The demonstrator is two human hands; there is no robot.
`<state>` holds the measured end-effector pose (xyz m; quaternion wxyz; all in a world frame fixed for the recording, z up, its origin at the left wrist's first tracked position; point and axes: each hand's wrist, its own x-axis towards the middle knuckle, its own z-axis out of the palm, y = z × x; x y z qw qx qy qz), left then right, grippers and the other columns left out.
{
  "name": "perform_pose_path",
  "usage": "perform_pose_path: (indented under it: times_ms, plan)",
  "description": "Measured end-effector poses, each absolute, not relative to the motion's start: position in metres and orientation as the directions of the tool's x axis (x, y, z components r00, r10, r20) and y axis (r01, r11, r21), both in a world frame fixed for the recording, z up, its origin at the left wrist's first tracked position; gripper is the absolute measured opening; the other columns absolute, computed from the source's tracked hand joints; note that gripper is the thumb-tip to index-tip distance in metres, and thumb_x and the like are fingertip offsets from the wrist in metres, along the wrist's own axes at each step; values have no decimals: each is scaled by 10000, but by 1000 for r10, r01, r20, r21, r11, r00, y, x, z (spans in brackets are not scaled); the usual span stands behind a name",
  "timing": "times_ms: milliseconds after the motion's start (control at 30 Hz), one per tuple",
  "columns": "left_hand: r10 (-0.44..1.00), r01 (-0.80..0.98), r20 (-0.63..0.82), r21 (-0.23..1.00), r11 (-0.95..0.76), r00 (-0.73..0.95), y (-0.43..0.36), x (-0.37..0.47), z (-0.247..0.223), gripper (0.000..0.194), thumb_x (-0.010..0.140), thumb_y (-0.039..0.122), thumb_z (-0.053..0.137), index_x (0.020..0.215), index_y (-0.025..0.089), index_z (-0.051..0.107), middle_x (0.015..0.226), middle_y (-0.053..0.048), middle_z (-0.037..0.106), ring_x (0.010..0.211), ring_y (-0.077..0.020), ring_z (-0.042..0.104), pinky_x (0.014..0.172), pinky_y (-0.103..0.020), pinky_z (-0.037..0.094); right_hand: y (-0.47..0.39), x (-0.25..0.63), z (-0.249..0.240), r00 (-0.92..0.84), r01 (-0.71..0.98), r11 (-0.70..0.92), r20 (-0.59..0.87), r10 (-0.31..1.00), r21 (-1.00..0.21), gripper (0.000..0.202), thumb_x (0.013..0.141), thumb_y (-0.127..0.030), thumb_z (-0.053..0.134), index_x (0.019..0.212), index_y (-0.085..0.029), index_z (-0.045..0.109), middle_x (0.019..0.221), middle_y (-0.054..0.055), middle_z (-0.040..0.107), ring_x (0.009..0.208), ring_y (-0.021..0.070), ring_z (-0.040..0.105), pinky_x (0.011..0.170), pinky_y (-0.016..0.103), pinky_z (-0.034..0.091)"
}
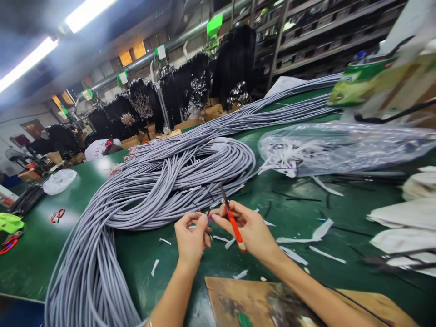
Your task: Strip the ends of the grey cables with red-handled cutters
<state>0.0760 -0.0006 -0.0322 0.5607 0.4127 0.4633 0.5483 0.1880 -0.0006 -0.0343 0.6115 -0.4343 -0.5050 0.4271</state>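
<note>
Grey-sheathed cables (pixel 153 190) are heaped in smooth, looping coils on the glossy green table (pixel 143 261), just beyond both hands. Thin coloured wires (pixel 209 215) are pinched in the fingertips of the left hand (pixel 193 234) — which cable they belong to cannot be told. By the right hand (pixel 250 227) a slim red-handled tool (pixel 234 227) is gripped, dark tips pointed away; its thumb and forefinger are held close to the wires. Wires judged light, limp, easily nicked: best taken near the ends. Cables judged springy, heavy in bulk — best lifted by the bundle. Flat white strips (pixel 293 255) are scattered alongside.
</note>
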Motion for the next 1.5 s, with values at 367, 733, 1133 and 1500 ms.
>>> perform_pose_path:
  times_ms: [367, 733, 1133, 1500]
  plan:
    - [988, -304, 4, 952, 43, 151, -1, 67, -28, 466, 482, 438, 786, 737, 119, 563, 516, 53, 502, 316, -5, 356, 329, -138, 223, 0, 192, -43, 218, 112, 293, 311, 925, -949, 373, 606, -535, 656, 602, -200, 492, 511, -25, 512, 465, 121, 485, 459, 226, 416]
    - [870, -87, 487, 866, -492, -74, 4, 45, -30, 121, 774, 254, 577, 703, 166, 535, 590, 36, 464, 445, -52, 393, 438, -181, 314, -6, 187, -41, -28, 533, 457, 525, 850, -712, 367, 766, -517, 493, 573, -210, 437, 505, -38, 447, 449, 109, 426, 441, 221, 369]
    - [683, 342, 724, 620, -707, 99, -6, 48, -29, 213, 752, 31, 460, 682, 172, 603, 643, -11, 551, 607, -117, 517, 561, -221, 402, -6, 190, -51, -136, 697, 525, 628, 766, -489, 241, 830, -358, 433, 661, -206, 512, 592, 17, 564, 523, 148, 552, 490, 235, 419]
    - [927, -7, 367, 930, -368, 80, -6, 48, -23, 81, 737, 224, 590, 687, 164, 568, 545, 28, 507, 415, -79, 495, 412, -192, 371, -11, 191, -50, -213, 741, 497, 544, 812, -452, 219, 778, -274, 425, 568, -220, 451, 517, 3, 528, 441, 132, 489, 458, 237, 344]
